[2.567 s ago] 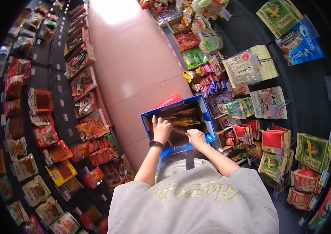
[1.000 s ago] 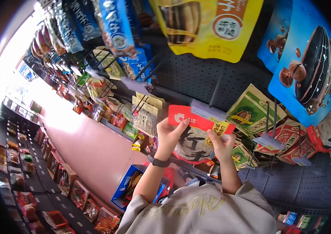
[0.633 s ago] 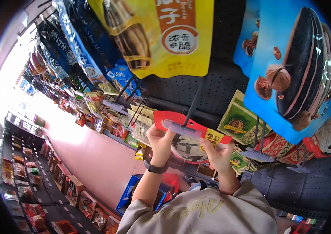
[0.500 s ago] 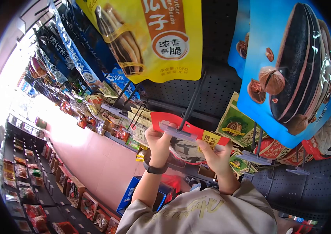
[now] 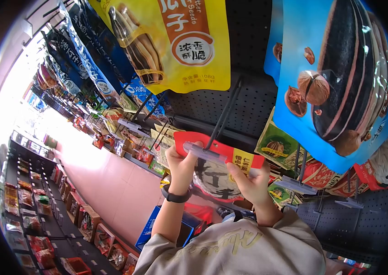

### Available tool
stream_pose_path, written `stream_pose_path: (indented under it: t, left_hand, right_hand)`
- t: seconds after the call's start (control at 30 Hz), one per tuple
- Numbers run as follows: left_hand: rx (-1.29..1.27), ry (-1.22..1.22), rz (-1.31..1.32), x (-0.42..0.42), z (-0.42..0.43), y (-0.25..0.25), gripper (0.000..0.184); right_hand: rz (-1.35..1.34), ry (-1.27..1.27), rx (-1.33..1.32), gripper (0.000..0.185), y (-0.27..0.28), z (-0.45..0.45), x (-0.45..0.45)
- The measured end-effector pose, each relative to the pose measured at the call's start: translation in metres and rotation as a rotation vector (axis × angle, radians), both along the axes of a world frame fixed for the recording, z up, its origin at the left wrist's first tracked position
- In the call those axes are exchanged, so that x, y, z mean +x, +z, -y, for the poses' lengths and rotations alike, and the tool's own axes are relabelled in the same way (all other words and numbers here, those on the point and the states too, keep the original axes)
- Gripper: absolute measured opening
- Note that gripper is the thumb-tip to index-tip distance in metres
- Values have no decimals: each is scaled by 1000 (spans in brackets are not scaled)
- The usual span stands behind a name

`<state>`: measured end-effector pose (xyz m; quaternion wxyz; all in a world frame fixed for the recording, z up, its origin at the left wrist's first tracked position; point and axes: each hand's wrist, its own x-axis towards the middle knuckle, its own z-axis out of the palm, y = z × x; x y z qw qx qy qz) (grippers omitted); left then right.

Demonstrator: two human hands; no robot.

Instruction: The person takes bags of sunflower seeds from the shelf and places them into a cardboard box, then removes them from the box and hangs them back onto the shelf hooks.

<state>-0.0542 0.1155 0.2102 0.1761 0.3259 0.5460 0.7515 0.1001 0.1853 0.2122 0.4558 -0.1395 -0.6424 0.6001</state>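
Observation:
A red snack bag [image 5: 213,178] with a clear window and dark lettering hangs at the outer end of a metal hook [image 5: 227,112], between my two hands. My left hand [image 5: 182,164], with a dark band on its wrist, closes on the bag's upper left corner. Its thumb lies by the clear price-tag holder [image 5: 205,152] in front of the bag's top strip. At the upper right corner, my right hand [image 5: 252,184] pinches the bag, thumb in front near the yellow label and fingers mostly hidden behind. Whether the hook passes through the bag's hole cannot be made out.
Above hang a yellow seed bag [image 5: 182,50] and a large blue seed bag [image 5: 345,87]. Green packets [image 5: 274,144] hang to the right on a perforated black panel [image 5: 203,103]. Low shelves [image 5: 43,220] with packaged snacks stand left; a blue box [image 5: 189,229] sits below.
The bag and both hands sit slightly further left in view, and more of the bag's windowed front shows. Both hands keep their hold. The hanging bags above have shifted slightly in view.

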Motion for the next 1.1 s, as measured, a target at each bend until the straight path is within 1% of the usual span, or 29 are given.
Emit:
stream_pose_path:
  t: [0.03,0.07,0.23,0.27,0.37,0.4,0.47,0.53,0.6,0.63,0.67,0.77,0.87,0.97,1.0,1.03,1.1]
  left_hand:
    - [-16,-6,25,-3,0,-5,10]
    - [-32,-12,51,-4,0,-7,10]
    - [2,-13,11,-2,-15,2,13]
    - [-1,-3,15,-3,-20,3,14]
    - [-20,17,-27,-1,-28,11,17]
    - [-21,5,-39,-4,-31,11,17]
    - [9,-15,-85,-13,-42,5,19]
    - [49,-32,-114,-20,-54,-2,19]
    - [90,-49,-123,-21,-64,1,17]
    - [82,-49,-127,-22,-68,1,16]
    - [75,-49,-133,-24,-71,2,16]
    - [57,-71,-114,-30,-84,2,15]
    - [28,-127,-83,-39,-96,-4,16]
    - [173,-164,-102,-37,-109,-4,14]
    - [145,-201,-79,-37,-110,-5,13]
    - [172,-218,-70,-37,-114,-8,14]
    - [140,-214,-54,-33,-117,-10,13]
  right_hand:
    - [43,12,-19,11,1,0,1]
    - [32,13,-32,12,0,0,0]
    - [-9,-22,-73,14,-1,-10,-5]
    - [29,-68,-51,14,-6,-14,-8]
    - [169,-55,-50,14,-8,-28,-8]
    - [34,-85,-82,14,-12,-30,-16]
    - [9,-95,-81,15,-9,-34,-19]
    - [8,-141,-66,17,-10,-39,-21]
    - [9,-135,-73,19,-8,-44,-22]
    - [8,-132,-75,21,-7,-47,-22]
    - [62,-160,-63,24,-11,-50,-22]
    - [-57,-233,-81,26,-2,-54,-32]
    - [-28,-262,-117,27,2,-58,-34]
    - [-10,-359,10,29,-12,-68,-40]
    - [8,-408,76,29,-14,-70,-41]
    - [25,-457,142,30,-17,-70,-41]
    - [8,-491,144,29,-20,-71,-41]
